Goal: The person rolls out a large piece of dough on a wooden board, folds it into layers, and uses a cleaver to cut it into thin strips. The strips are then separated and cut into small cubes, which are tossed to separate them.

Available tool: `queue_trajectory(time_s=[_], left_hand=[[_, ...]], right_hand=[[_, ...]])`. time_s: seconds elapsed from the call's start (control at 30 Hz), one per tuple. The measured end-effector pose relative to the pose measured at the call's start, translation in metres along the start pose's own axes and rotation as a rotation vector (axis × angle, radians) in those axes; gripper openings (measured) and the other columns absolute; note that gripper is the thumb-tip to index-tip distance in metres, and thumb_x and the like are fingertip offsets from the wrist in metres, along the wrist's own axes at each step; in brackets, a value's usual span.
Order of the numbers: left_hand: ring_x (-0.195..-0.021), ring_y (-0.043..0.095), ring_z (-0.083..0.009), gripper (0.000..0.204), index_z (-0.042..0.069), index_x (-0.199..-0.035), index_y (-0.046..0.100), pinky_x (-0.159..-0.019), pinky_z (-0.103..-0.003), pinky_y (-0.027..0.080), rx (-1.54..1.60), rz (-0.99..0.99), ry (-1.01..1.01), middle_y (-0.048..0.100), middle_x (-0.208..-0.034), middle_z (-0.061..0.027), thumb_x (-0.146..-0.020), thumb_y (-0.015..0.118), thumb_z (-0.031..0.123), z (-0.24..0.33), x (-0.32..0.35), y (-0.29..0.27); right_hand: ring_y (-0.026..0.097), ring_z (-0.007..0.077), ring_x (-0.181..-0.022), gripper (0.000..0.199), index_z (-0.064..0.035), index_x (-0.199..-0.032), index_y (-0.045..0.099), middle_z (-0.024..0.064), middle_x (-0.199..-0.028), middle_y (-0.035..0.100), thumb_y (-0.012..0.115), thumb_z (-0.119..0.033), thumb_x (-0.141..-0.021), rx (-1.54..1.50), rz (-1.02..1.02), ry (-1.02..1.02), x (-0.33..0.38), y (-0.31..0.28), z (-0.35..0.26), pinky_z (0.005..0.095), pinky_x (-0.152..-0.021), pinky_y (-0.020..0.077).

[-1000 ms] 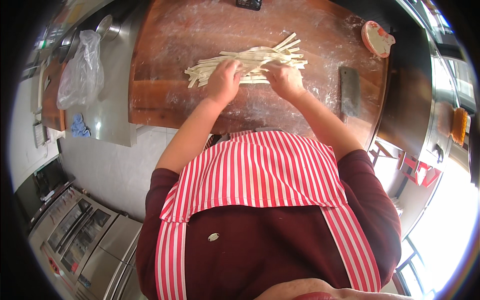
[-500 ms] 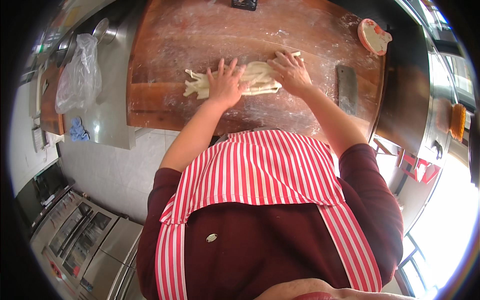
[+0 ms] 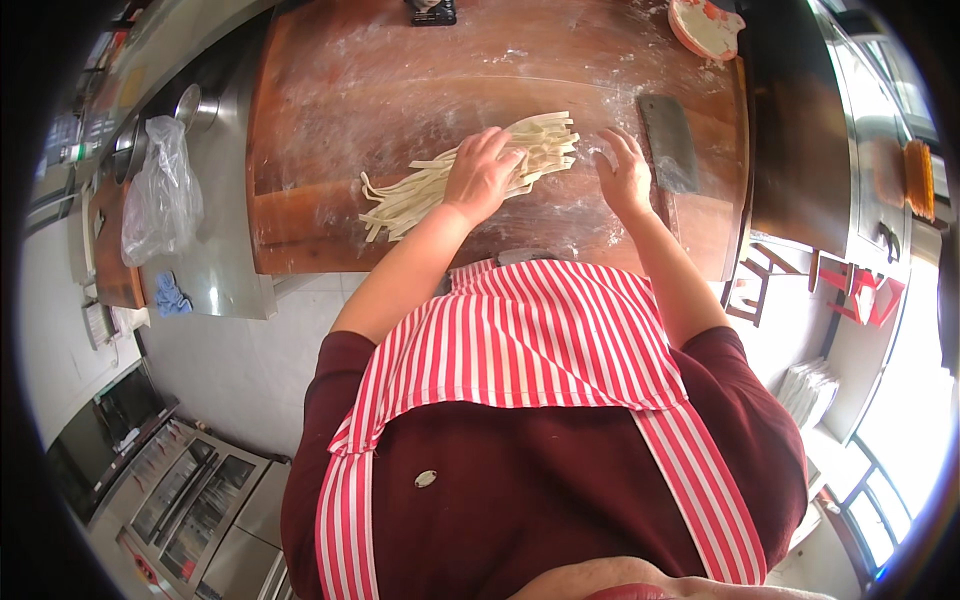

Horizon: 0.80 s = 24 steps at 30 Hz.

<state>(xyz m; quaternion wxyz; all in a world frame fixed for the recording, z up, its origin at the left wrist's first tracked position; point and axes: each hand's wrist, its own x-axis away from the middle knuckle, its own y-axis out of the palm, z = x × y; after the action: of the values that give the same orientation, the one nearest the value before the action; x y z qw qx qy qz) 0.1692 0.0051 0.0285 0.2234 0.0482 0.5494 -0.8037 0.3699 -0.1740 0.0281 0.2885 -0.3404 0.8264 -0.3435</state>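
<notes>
A bundle of pale, flat noodle strips (image 3: 405,203) lies slantwise on the floury wooden board (image 3: 330,110). Its strips fan out at the lower left and end raggedly at the upper right. Across the middle of the bundle rests my left hand (image 3: 480,175), fingers extended and thumb apart, covering part of the strips. My right hand (image 3: 624,178) is off the noodles, just past their right end, with its fingers apart and nothing in them. A wide-bladed cleaver (image 3: 668,143) lies on the board to the right of that hand.
A red-rimmed bowl of flour (image 3: 706,30) sits at the board's far right corner. A small black object (image 3: 432,12) stands at the far edge. On the metal counter at left are a clear plastic bag (image 3: 160,195), a blue cloth (image 3: 172,294) and a metal pan (image 3: 198,108).
My right hand has come off the noodles toward the cleaver. The bundle now lies more slantwise, its strips looser and more spread. The whole view has shifted slightly.
</notes>
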Motion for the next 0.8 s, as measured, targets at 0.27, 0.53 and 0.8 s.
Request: queue_trajectory(time_s=[0.27, 0.53, 0.8], left_hand=[[-0.102, 0.059, -0.0284, 0.014, 0.009, -0.089, 0.064, -0.090, -0.044, 0.045, 0.076, -0.002, 0.066, 0.062, -0.101, -0.0067, -0.080, 0.072, 0.015, -0.003, -0.027, 0.023], [-0.105, 0.056, -0.0296, 0.024, 0.008, -0.094, 0.061, -0.089, -0.044, 0.043, 0.020, 0.037, -0.199, 0.060, -0.107, -0.0095, -0.079, 0.075, 0.021, 0.015, -0.043, 0.042], [-0.126, 0.047, -0.0324, 0.049, 0.008, -0.129, 0.057, -0.104, -0.046, 0.035, -0.070, -0.092, 0.000, 0.054, -0.131, -0.0154, -0.084, 0.070, 0.022, 0.014, -0.038, 0.045]], right_hand=[[0.056, 0.0359, -0.117, 0.036, -0.0065, -0.117, 0.063, 0.0167, -0.128, 0.060, 0.068, -0.011, -0.082, 0.102, 0.029, 0.253, 0.064, -0.069, 0.040, 0.0430, -0.099, 0.0458], [0.058, 0.0385, -0.111, 0.062, -0.0100, -0.137, 0.047, 0.0184, -0.123, 0.059, 0.071, -0.022, -0.081, 0.364, -0.118, 0.496, 0.109, -0.074, 0.065, 0.0468, -0.092, 0.0482], [0.066, 0.0353, -0.092, 0.058, -0.0095, -0.136, 0.043, 0.0190, -0.098, 0.066, 0.064, -0.012, -0.082, 0.201, 0.019, 0.406, 0.093, -0.070, 0.069, 0.0473, -0.080, 0.0518]])
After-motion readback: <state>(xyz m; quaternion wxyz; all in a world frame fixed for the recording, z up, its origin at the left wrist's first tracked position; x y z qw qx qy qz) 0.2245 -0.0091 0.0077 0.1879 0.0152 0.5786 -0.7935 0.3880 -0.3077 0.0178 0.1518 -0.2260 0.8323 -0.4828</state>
